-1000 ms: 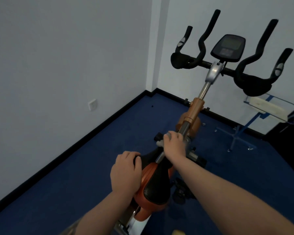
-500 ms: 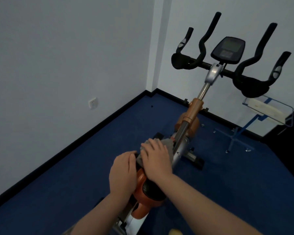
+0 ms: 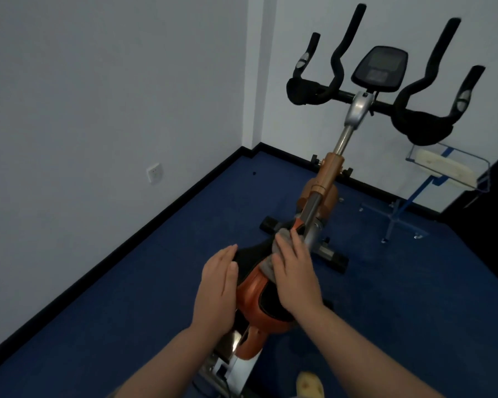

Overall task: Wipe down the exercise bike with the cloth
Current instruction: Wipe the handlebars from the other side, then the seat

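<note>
- Orange-and-black exercise bike w/ chrome posts (image 3: 318, 193) stands on the dark blue carpet floor (image 3: 144, 282), near the room corner. Most of it looks unwiped from here. Risk: a lean or hard push on the saddle end could rock or shift the frame on its black floor feet.
- Black multi-grip handlebars (image 3: 414, 87) and the dark display console (image 3: 380, 68) sit far fwd, well apart from both hands. Risk: reaching them from this spot means stretching over the frame; a wet rag pressed on the console could smear or harm the screen.
- Black-and-orange padded saddle (image 3: 256, 285) is right below both hands. Curved, slick top, so a fast stroke could slide off the edge and knock knuckles on the chrome slanted post (image 3: 311, 216) just beside it.
- Right hand (image 3: 295, 275): fingers laid fairly flat, pressing the rag down onto the saddle nose, not curled round it. Risk: w/ only flat pressure the rag can bunch or slip out mid-stroke.
- Left hand (image 3: 217, 291): fingers straight and together, holds nothing, set against the saddle's left flank, prob. steadying it. Contact is hard to confirm at this angle. If it isn't braced, the saddle may twist under the wipe.
- Small grey cloth (image 3: 279, 239): mostly hidden under the right hand, a crumpled bit poking out at the fingertips, on the saddle nose, close to the post. Risk: the loose end could snag where post meets frame.
</note>
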{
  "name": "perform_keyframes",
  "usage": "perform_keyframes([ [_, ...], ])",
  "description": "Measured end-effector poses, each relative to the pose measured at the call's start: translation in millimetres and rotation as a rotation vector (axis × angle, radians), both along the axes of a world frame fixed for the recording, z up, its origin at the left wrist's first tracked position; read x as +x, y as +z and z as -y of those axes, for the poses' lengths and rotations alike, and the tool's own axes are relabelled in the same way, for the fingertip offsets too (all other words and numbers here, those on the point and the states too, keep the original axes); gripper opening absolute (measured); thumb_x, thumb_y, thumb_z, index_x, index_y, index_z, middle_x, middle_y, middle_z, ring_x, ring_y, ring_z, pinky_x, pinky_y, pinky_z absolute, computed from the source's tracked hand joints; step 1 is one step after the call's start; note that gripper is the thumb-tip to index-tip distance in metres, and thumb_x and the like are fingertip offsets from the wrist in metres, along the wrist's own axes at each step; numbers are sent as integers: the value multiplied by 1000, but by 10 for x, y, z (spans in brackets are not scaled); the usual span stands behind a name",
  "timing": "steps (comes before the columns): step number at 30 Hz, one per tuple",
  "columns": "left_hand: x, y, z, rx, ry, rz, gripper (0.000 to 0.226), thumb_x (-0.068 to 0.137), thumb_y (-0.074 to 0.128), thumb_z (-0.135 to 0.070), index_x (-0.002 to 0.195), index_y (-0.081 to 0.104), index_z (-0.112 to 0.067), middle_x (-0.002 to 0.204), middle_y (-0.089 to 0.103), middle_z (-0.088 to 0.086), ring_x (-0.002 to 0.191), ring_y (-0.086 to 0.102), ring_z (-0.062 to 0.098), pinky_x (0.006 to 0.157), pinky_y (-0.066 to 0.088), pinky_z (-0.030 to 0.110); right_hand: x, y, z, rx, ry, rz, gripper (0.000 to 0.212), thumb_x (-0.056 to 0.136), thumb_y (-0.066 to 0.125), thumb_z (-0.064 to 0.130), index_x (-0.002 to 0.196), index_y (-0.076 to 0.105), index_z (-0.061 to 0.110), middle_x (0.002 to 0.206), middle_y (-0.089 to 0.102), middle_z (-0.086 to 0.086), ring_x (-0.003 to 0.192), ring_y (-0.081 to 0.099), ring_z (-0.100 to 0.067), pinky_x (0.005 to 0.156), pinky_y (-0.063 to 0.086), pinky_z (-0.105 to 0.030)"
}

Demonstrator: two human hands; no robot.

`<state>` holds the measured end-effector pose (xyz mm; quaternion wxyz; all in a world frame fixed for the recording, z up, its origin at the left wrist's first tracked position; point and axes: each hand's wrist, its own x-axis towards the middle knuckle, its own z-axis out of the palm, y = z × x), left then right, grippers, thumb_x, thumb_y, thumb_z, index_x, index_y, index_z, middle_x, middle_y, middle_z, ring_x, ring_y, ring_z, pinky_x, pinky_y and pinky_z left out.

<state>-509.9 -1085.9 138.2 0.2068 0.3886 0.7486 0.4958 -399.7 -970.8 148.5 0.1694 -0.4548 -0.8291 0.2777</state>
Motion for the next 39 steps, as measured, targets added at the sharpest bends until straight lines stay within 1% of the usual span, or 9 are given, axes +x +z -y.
perform_keyframes([
  [5,-70,18,25,-55,-52,22,57,95,23,-50,145,39,-29,144,38,-16,133,27,-9,107,18,6,-317,41,-104,129,18,226,48,105,22,34,152,26,25,162,9,3,149,-3,-20,121,-2,-36],
  [11,-102,161,39,-110,-161,189,45,92,32,-68,134,33,-52,154,19,-24,143,5,-6,121,7,32,49,223,35,-292,237,-244,38,105,37,24,141,45,28,153,31,15,144,16,2,120,4,-27],
  [16,102,212,17,-85,-221,-163,29,87,55,-59,115,50,-61,143,31,-35,139,7,-16,117,-11,25,40,373,135,-493,174,-506,34,98,53,16,130,59,25,136,52,18,125,44,9,110,35,-22],
  [21,-24,287,35,59,-129,-64,15,85,72,-24,83,70,-39,110,63,-33,124,44,-11,119,7,24,-5,470,62,-514,112,-454,33,91,64,31,122,55,39,116,53,5,106,56,-5,90,49,-22],
  [24,-210,456,34,121,-198,-58,21,85,71,-20,88,69,-41,103,67,-30,110,56,-9,118,15,28,49,606,-131,-186,186,-185,28,92,58,43,120,58,40,105,51,4,109,45,-12,99,40,-35],
  [30,-580,1097,-117,70,-505,-228,16,85,67,-35,85,67,-19,81,67,-6,82,64,8,105,39,26,52,1052,-314,-41,596,-106,17,93,62,32,109,59,36,144,38,15,142,19,-1,117,22,-37],
  [32,-643,1343,-162,30,-571,-277,9,87,69,-32,88,68,-23,82,67,-9,81,64,8,83,51,33,16,1235,-358,-111,666,-135,24,91,65,29,111,54,29,135,49,14,136,34,-1,112,33,-41],
  [35,-709,1641,-214,6,-651,-334,6,89,68,-23,91,67,-29,86,68,-14,84,64,3,76,51,29,-38,1449,-403,-100,728,-77,35,89,65,38,121,50,34,114,58,12,114,51,-1,100,42,-35],
  [39,-780,1807,-268,-100,-647,-463,14,88,69,-27,92,67,-13,84,67,3,82,63,19,75,50,43,-91,1579,-456,63,736,62,16,88,60,47,84,63,32,94,54,9,94,48,-7,88,43,-36],
])
